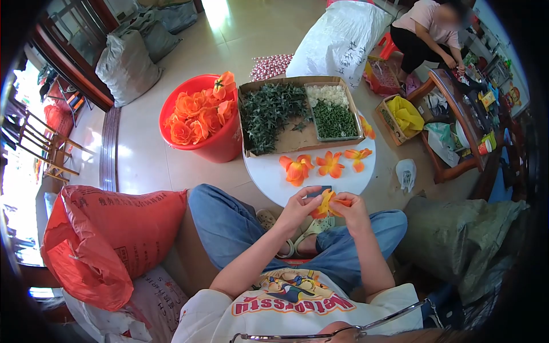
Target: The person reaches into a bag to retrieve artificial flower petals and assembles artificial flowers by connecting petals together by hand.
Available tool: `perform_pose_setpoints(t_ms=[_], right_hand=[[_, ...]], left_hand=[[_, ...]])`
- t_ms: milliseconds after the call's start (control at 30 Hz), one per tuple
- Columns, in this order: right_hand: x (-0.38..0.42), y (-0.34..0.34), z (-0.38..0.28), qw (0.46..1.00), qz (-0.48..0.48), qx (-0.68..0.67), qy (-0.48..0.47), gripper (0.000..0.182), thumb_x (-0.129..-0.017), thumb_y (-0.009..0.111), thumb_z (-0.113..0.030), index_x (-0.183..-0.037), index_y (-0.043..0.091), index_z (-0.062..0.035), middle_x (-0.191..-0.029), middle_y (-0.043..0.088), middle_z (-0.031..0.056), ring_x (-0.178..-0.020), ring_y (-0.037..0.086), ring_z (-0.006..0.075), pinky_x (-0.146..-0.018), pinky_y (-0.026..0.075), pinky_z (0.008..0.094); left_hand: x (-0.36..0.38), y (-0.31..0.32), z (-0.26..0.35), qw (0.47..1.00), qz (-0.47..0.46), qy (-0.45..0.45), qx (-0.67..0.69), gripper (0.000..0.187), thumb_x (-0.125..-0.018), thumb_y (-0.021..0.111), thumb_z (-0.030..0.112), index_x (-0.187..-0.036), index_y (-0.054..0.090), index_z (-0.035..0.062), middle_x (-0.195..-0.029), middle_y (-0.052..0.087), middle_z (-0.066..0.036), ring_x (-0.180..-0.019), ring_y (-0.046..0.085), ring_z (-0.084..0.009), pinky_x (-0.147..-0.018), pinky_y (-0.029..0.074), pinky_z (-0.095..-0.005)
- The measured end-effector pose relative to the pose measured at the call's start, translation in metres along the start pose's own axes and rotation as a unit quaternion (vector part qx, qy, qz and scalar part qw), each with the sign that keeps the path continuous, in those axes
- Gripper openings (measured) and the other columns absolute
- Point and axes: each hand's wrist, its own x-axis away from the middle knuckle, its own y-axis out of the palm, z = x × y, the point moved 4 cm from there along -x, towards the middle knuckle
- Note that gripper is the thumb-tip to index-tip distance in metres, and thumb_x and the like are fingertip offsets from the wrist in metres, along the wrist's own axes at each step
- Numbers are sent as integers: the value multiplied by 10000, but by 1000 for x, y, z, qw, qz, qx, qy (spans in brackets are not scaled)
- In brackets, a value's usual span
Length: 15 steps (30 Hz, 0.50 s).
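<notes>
Between my two hands, above my lap at the near edge of a round white table [264,178], is an orange and yellow artificial flower [325,206]. My left hand [303,207] pinches it from the left, and my right hand [352,212] grips its petals from the right. Just beyond them, several orange petal pieces lie on the table, among them a fuller bloom [296,170], a flat one [330,164] and another flat one [358,159]. A cardboard box [297,143] behind these holds dark green leaf pieces [271,111] and a clear tray of green and white small parts [334,119].
A red bucket [214,150] of orange flowers stands left of the table. Red [123,234] and olive [452,240] sacks flank me. A large white bag [329,43] stands behind the box, near pink beads [271,67]. Another person [426,28] sits at the far right.
</notes>
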Motion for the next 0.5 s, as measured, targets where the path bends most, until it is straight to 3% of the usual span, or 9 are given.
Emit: perform_pose_setpoints(t_ms=[233,433,500], right_hand=[[15,-10,19,994,-91,-18,52,90,-802,670,33,-871,631,-10,-841,653,51,-776,642,124,-722,527,247],[15,-9,14,997,-60,-30,46,125,-809,656,45,-919,624,-6,-852,651,66,-769,646,139,-690,545,272],[4,-7,10,999,-24,-26,19,149,-818,650,43,-954,611,-1,-870,648,75,-758,648,145,-686,550,280]], left_hand=[[20,0,-37,991,-42,-100,84,444,-917,619,124,-1326,461,56,-1098,638,-51,-954,620,-112,-858,487,-244],[23,0,-29,989,6,-22,144,390,-858,665,28,-1222,533,-8,-1032,656,-56,-922,628,-103,-849,497,-236],[11,0,-19,994,38,24,104,355,-859,662,27,-1193,550,-15,-1014,660,-55,-891,628,-93,-829,502,-230]])
